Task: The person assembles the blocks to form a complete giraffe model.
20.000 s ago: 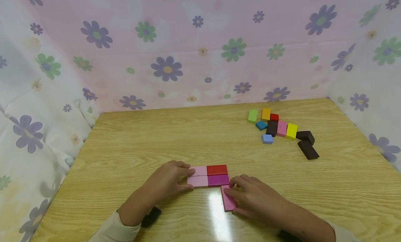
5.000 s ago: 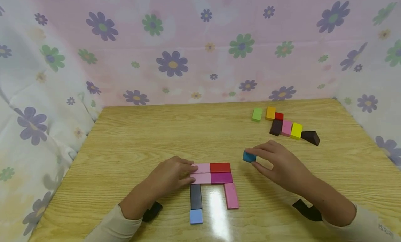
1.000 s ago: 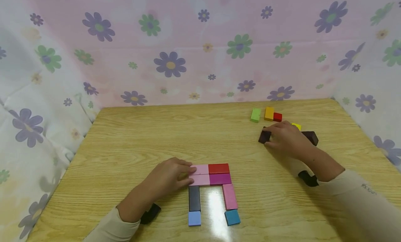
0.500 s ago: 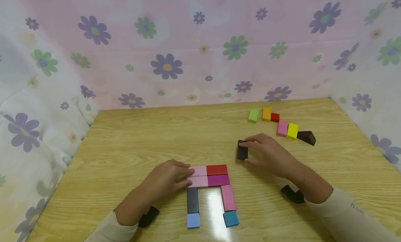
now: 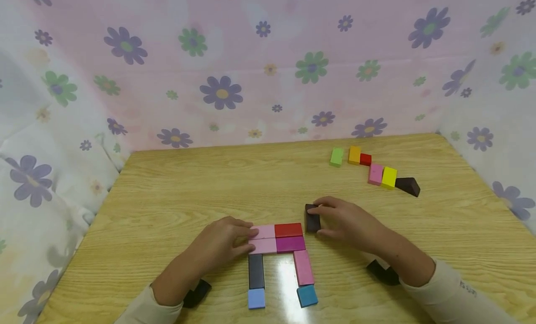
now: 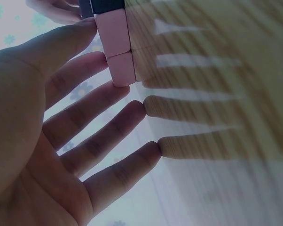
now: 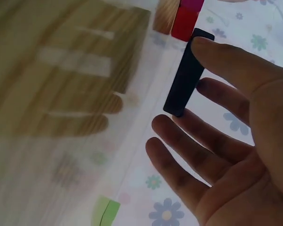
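Note:
Two light pink blocks [image 5: 263, 246] lie at the left of a flat group, beside a red block [image 5: 288, 230] and a magenta block [image 5: 291, 243]. My left hand [image 5: 219, 240] rests its thumb and fingers, nearly straight, on the pink blocks' left ends; the left wrist view shows the pink ends [image 6: 114, 34] against them. My right hand [image 5: 356, 224] pinches a black block [image 5: 312, 219] just right of the red one; in the right wrist view the dark block [image 7: 184, 77] is between thumb and fingers. Below the group lie a dark block [image 5: 256, 271] and a pink one [image 5: 303, 267].
A light blue block [image 5: 256, 298] and a teal block [image 5: 307, 296] lie nearest the front. At the back right are green [image 5: 337, 157], orange [image 5: 354, 155], red, pink and yellow [image 5: 389, 178] blocks and a black wedge [image 5: 408, 186]. Flowered cloth [image 5: 251, 49] stands behind the table.
My right hand has carried the black block from the back right cluster leftward and nearer, to beside the red block. My left hand has stayed on the pink blocks. The teal block was set down earlier.

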Demonstrator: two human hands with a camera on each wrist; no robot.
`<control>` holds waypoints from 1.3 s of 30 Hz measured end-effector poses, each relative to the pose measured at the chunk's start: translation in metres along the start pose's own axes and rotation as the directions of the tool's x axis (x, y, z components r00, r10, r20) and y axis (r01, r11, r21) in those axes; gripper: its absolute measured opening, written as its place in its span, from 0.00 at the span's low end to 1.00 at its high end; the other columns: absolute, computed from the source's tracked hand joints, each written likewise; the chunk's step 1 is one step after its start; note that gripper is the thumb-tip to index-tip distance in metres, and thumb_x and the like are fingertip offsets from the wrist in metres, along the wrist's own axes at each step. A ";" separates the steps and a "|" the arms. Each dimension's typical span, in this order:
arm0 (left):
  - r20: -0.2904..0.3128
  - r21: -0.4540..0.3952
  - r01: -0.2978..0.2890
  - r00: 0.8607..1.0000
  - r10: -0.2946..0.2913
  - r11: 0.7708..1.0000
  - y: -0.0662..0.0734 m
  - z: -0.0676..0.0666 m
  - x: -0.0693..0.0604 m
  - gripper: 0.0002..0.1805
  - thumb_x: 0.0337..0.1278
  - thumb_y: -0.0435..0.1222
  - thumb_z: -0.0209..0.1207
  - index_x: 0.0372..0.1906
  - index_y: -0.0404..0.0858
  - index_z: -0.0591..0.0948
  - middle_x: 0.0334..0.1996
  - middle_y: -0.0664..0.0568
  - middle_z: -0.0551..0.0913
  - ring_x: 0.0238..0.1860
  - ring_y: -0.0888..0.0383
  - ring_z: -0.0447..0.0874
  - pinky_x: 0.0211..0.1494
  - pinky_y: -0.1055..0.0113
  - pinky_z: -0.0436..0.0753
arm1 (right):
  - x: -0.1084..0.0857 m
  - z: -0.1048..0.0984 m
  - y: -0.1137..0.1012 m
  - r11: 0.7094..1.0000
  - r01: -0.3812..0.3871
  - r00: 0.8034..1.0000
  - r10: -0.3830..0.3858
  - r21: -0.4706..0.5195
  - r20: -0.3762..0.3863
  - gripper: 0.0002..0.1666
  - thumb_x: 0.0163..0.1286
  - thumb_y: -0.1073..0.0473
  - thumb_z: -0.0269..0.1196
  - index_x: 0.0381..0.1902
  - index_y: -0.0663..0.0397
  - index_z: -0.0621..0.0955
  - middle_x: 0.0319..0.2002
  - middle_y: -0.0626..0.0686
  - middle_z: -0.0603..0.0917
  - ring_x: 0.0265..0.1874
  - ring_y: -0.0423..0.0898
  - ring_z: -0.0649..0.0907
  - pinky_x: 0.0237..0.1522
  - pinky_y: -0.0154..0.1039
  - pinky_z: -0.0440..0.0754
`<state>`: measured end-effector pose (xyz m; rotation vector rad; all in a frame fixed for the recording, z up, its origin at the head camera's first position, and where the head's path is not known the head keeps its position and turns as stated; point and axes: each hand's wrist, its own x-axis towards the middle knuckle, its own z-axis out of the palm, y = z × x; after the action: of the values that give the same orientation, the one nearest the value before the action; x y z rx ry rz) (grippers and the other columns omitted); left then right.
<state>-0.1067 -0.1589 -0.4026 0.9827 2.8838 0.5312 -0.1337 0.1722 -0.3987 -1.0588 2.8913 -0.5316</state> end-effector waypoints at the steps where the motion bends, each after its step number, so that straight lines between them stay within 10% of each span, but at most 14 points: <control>1: 0.001 -0.001 0.003 1.000 -0.003 1.000 0.000 0.000 0.000 0.18 0.60 0.45 0.68 0.53 0.45 0.88 0.53 0.50 0.88 0.55 0.51 0.85 0.58 0.54 0.84 | 0.000 0.001 -0.001 1.000 -0.004 1.000 0.004 0.003 0.011 0.27 0.60 0.54 0.74 0.58 0.52 0.84 0.58 0.57 0.81 0.55 0.54 0.83 0.52 0.48 0.86; 39: -0.023 0.024 -0.001 1.000 0.001 1.000 0.001 0.001 -0.001 0.17 0.59 0.44 0.69 0.52 0.45 0.88 0.51 0.51 0.88 0.54 0.52 0.86 0.56 0.55 0.86 | 0.000 0.008 -0.012 0.996 -0.028 0.996 0.035 -0.087 0.085 0.29 0.63 0.49 0.72 0.60 0.51 0.83 0.58 0.55 0.81 0.58 0.53 0.81 0.55 0.50 0.85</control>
<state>-0.1053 -0.1583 -0.4034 0.9878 2.9169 0.5125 -0.1252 0.1616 -0.4026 -1.0172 2.8731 -0.3543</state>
